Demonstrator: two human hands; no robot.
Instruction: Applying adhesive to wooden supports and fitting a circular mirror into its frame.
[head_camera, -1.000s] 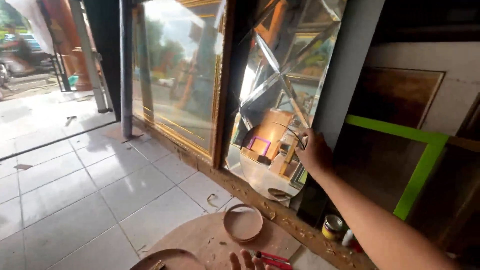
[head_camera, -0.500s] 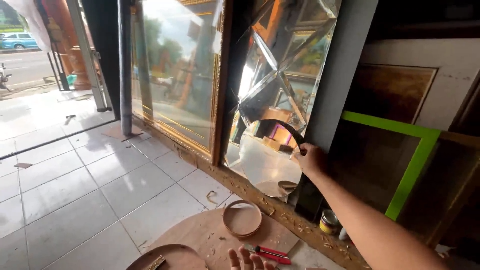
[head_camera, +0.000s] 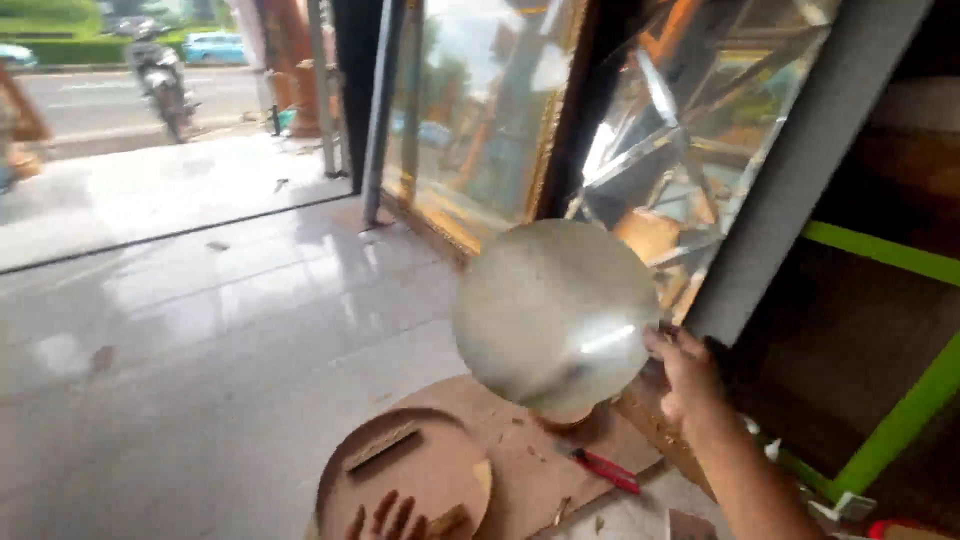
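While the right hand (head_camera: 688, 378) grips the round mirror (head_camera: 555, 312) by its right edge, the fingers are curled tight on the rim. It holds the mirror up in the air, above the floor and the brown boards. The mirror is a flat round disc, and its face looks pale grey and a bit blurry, with a bright streak of light low on the right side. It is tilted a little. Only some fingertips of the left hand (head_camera: 385, 515) show at the bottom of the picture. They rest on a round brown board (head_camera: 400, 470), and you cannot tell if that hand is open or closed.

A small strip of wood (head_camera: 382, 447) lies on the round board. Under it is a bigger flat brown board (head_camera: 520, 450), and a red pen-like tool (head_camera: 605, 470) lies on that one. Behind the mirror a big mirror with many cut pieces (head_camera: 690, 150) leans on the wall. Beside it stands a tall mirror with a gold frame (head_camera: 470, 120). A bright green frame (head_camera: 890, 400) is on the right. The floor has shiny pale tiles (head_camera: 200, 330). Far away on the left a motorbike (head_camera: 160, 75) is parked by the street
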